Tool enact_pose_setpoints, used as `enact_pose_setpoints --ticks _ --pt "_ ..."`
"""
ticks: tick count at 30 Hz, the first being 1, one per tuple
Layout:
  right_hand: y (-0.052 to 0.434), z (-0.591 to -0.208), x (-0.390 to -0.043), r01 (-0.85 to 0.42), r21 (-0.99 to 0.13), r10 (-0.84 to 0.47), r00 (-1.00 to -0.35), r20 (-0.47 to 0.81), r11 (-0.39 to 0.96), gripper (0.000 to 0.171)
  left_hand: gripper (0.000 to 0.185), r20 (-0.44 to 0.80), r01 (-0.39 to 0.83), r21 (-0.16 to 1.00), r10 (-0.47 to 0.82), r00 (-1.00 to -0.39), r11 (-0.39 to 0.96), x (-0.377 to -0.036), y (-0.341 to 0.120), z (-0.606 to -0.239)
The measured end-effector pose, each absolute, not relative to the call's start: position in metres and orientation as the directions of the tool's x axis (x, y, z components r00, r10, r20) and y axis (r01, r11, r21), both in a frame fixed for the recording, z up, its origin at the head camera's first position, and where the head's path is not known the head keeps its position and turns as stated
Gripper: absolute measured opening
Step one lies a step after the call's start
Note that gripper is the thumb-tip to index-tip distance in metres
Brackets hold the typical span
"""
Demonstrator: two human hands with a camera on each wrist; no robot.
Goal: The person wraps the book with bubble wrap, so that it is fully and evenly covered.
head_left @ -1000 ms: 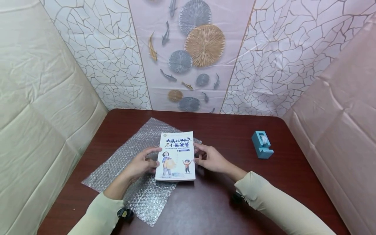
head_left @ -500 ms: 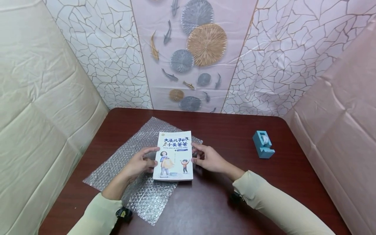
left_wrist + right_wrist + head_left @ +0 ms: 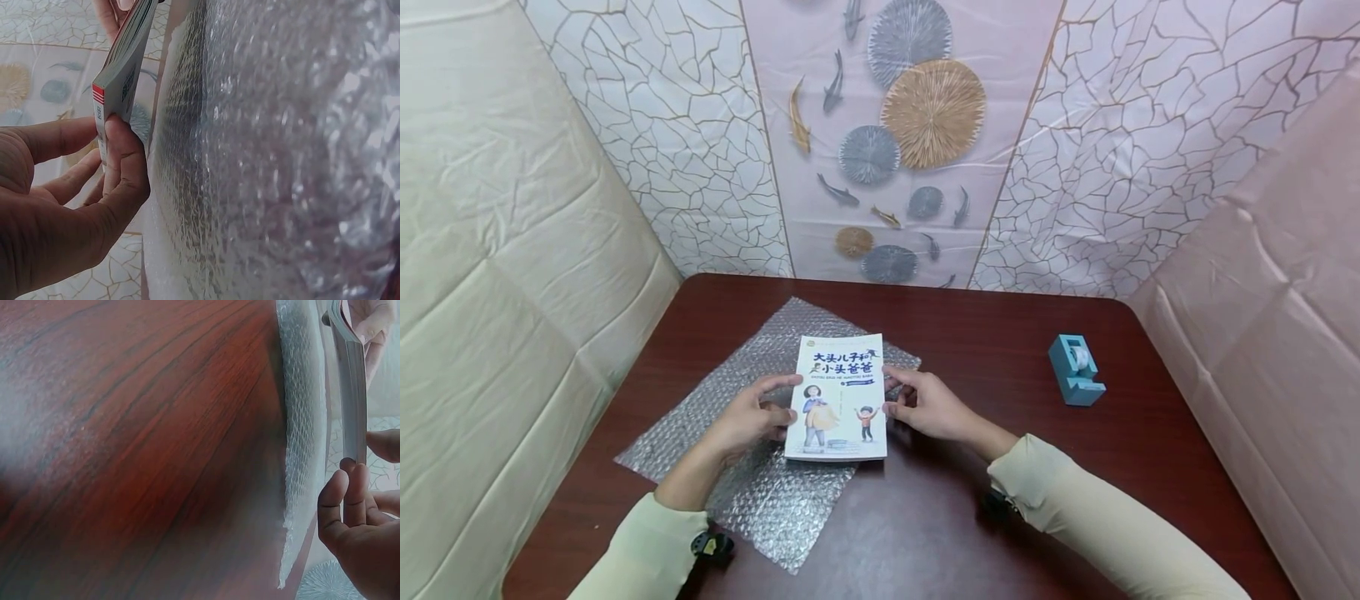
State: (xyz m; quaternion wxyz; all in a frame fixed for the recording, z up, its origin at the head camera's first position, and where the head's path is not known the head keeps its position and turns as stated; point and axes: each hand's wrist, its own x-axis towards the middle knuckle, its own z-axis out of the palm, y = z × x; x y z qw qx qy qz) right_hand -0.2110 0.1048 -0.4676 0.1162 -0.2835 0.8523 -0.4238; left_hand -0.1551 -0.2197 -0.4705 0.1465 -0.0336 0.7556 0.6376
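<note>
A white paperback book with blue title characters and two drawn figures is held level above the bubble wrap. My left hand grips its left edge, thumb and fingers at the spine; the left wrist view shows fingertips curled under the back cover. On the opposite edge my right hand pinches the page side, fingers beneath it in the right wrist view. A gap shows between the book and the bubble wrap there.
A teal tape dispenser with a roll of tape stands on the right of the dark red-brown table. The bubble wrap lies slantwise across the table's left half. Padded light walls rise on both sides, with a patterned wall behind.
The book has shifted slightly left over the bubble wrap, with both hands still gripping it. The head view has also drifted a little.
</note>
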Motion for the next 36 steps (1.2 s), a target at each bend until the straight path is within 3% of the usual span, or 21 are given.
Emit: enact_pose_setpoints --ticks 36 --pt "0.07 -0.475 -0.215 -0.417 -0.804 -0.644 -0.763 0.055 0.424 0.061 0.066 -0.25 -0.233 0.926 0.021 -0.968 0.299 -0.149 -0.246 -0.471"
